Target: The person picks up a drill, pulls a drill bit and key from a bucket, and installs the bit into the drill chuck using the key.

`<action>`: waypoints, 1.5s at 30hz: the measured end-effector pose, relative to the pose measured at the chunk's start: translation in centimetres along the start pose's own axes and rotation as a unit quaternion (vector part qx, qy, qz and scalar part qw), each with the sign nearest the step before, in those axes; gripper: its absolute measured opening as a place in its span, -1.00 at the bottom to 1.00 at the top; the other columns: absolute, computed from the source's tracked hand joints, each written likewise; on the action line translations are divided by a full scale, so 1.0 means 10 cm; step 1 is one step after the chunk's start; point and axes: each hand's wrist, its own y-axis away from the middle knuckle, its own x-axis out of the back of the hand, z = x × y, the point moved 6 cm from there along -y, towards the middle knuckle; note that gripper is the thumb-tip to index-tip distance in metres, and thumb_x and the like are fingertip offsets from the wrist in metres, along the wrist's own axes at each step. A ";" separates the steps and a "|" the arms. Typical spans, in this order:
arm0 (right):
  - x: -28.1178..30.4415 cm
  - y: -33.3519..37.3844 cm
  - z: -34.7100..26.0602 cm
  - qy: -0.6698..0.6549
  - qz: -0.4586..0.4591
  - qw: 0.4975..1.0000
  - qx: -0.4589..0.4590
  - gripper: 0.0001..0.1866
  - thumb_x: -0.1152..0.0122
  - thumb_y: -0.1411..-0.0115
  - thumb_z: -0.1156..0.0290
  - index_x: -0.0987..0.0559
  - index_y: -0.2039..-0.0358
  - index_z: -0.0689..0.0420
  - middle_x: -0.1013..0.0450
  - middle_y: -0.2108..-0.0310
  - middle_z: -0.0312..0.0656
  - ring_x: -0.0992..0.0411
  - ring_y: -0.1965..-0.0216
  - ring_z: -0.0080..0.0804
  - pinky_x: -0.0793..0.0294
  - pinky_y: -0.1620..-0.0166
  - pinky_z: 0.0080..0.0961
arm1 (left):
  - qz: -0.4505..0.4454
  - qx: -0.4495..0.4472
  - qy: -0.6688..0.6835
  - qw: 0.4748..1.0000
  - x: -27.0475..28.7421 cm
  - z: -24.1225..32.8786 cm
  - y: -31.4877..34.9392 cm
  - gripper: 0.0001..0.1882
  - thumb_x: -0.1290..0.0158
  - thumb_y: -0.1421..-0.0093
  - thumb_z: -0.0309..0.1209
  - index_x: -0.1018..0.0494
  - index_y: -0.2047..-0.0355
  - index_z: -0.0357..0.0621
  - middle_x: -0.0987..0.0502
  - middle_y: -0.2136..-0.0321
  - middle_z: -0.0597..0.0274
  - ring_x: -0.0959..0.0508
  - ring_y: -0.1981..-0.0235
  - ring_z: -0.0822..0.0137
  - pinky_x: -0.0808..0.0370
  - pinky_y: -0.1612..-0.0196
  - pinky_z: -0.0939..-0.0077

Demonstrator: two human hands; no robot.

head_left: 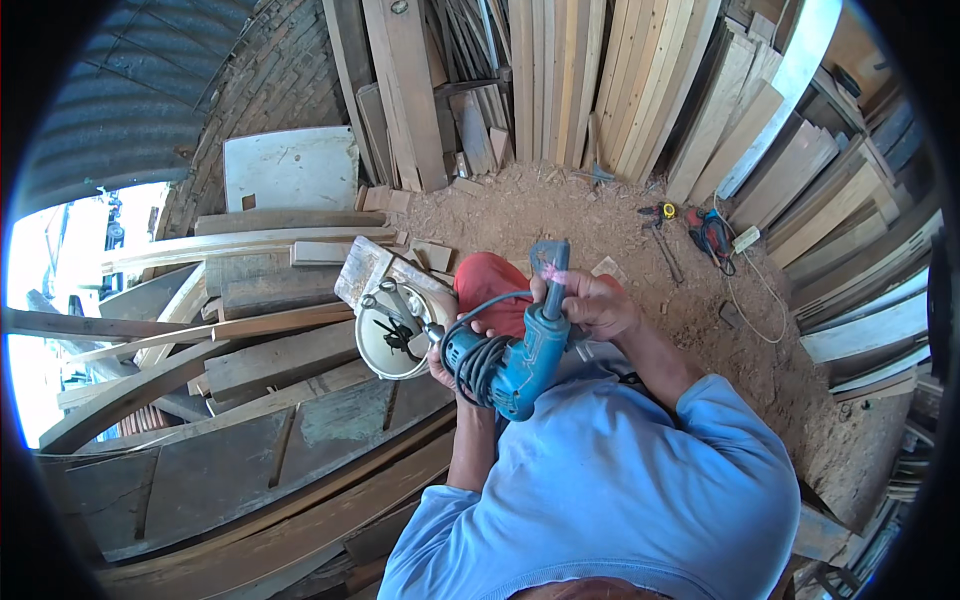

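In front of my chest I hold a teal corded power tool (pixel 535 365), its dark cord (pixel 485 365) wound in loops around the body. My left hand (pixel 440 368) is closed around its left end, beside a silver metal tip. My right hand (pixel 598 306) grips the grey part (pixel 557 298) at its upper end, where a pink patch shows. Some of my left fingers are hidden behind the tool and cord. Just left of the tool stands a white bucket (pixel 372 352) with metal tools and dark pieces inside.
Stacked planks (pixel 290 355) lie at the left, beside a white board (pixel 290 170). Tall boards (pixel 560 80) lean along the back. On the sawdust-covered floor (pixel 520 215) at the right lie a red power tool (pixel 712 238) with a pale cord and a yellow-and-red item (pixel 662 211).
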 end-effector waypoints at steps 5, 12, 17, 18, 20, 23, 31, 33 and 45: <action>0.11 0.03 0.01 0.083 0.135 0.986 0.046 -0.51 -0.50 -0.14 0.13 -0.49 0.09 0.15 -0.52 0.37 -0.37 -0.51 0.38 -0.62 -0.48 0.34 -0.63 | -0.049 -0.039 0.012 0.998 -0.10 0.03 -0.08 -0.68 -0.11 -0.16 -0.23 -0.36 0.17 -0.11 -0.52 0.03 -0.01 -0.50 -0.03 -0.10 -0.41 -0.13 -0.20; 0.48 0.12 0.34 0.220 0.175 0.960 0.012 -0.73 -0.37 -0.28 0.25 -0.51 0.22 0.13 -0.53 0.44 -0.32 -0.54 0.44 -0.59 -0.54 0.37 -0.61 | -0.004 -0.010 -0.215 0.977 -0.21 0.28 -0.02 -0.70 -0.13 -0.14 -0.27 -0.31 0.22 -0.10 -0.45 0.19 -0.04 -0.52 0.05 -0.10 -0.50 -0.04 -0.22; 0.78 0.06 0.70 0.101 0.200 0.973 -0.050 -0.73 -0.39 -0.26 0.32 -0.49 0.17 0.15 -0.55 0.39 -0.28 -0.59 0.41 -0.50 -0.58 0.40 -0.57 | 0.043 -0.021 -0.305 0.951 -0.26 0.37 -0.08 -0.62 -0.19 0.02 -0.27 -0.30 0.25 -0.11 -0.49 0.25 -0.11 -0.57 0.12 -0.19 -0.58 0.08 -0.22; 0.82 0.05 0.73 0.087 0.197 0.974 -0.069 -0.72 -0.39 -0.26 0.34 -0.49 0.15 0.16 -0.56 0.37 -0.27 -0.61 0.38 -0.47 -0.60 0.38 -0.56 | 0.030 -0.021 -0.304 0.952 -0.27 0.39 -0.09 -0.62 -0.19 0.02 -0.28 -0.31 0.26 -0.13 -0.50 0.25 -0.13 -0.58 0.13 -0.21 -0.59 0.08 -0.23; 0.80 0.06 0.73 0.025 0.103 0.990 -0.091 -0.68 -0.32 -0.30 0.30 -0.47 0.07 0.19 -0.58 0.23 -0.11 -0.63 0.23 -0.30 -0.64 0.22 -0.43 | 0.001 -0.023 -0.302 0.953 -0.29 0.44 -0.09 -0.63 -0.21 0.01 -0.32 -0.33 0.26 -0.16 -0.53 0.23 -0.17 -0.59 0.15 -0.25 -0.59 0.07 -0.25; 0.64 0.07 0.68 -0.116 -0.006 0.988 -0.103 -0.55 -0.25 -0.33 0.18 -0.44 -0.06 0.23 -0.54 0.03 0.02 -0.57 -0.01 -0.17 -0.62 0.03 -0.34 | -0.010 -0.026 -0.340 0.940 -0.34 0.56 -0.04 -0.65 -0.24 0.05 -0.34 -0.34 0.32 -0.15 -0.55 0.29 -0.11 -0.60 0.18 -0.23 -0.59 0.09 -0.19; 0.62 0.15 0.74 -0.057 -0.025 0.983 -0.172 -0.29 -0.28 -0.29 0.23 -0.25 -0.33 0.29 -0.40 -0.22 0.06 -0.42 -0.24 -0.13 -0.52 -0.11 -0.34 | -0.026 0.020 -0.379 0.925 -0.35 0.57 0.04 -0.70 -0.22 0.04 -0.43 -0.38 0.31 -0.20 -0.55 0.29 -0.07 -0.58 0.10 -0.30 -0.51 0.01 -0.22; 0.73 0.11 0.74 0.043 -0.045 0.973 -0.221 -0.34 -0.27 -0.27 0.40 -0.27 -0.33 0.27 -0.42 -0.20 -0.02 -0.46 -0.18 -0.29 -0.52 -0.14 -0.34 | -0.035 0.031 -0.372 0.927 -0.32 0.59 0.04 -0.70 -0.23 0.03 -0.44 -0.38 0.31 -0.20 -0.56 0.28 -0.07 -0.59 0.09 -0.25 -0.51 0.00 -0.19; 0.68 -0.43 0.66 0.333 0.013 0.904 -0.268 -0.78 -0.17 -0.32 0.55 -0.58 0.04 0.28 -0.62 0.27 -0.23 -0.55 0.25 -0.56 -0.56 0.17 -0.52 | -0.088 0.081 -0.521 0.845 -0.44 0.45 -0.06 -0.70 -0.24 -0.03 -0.47 -0.38 0.26 -0.16 -0.60 0.19 -0.01 -0.57 0.05 0.14 -0.46 -0.08 0.19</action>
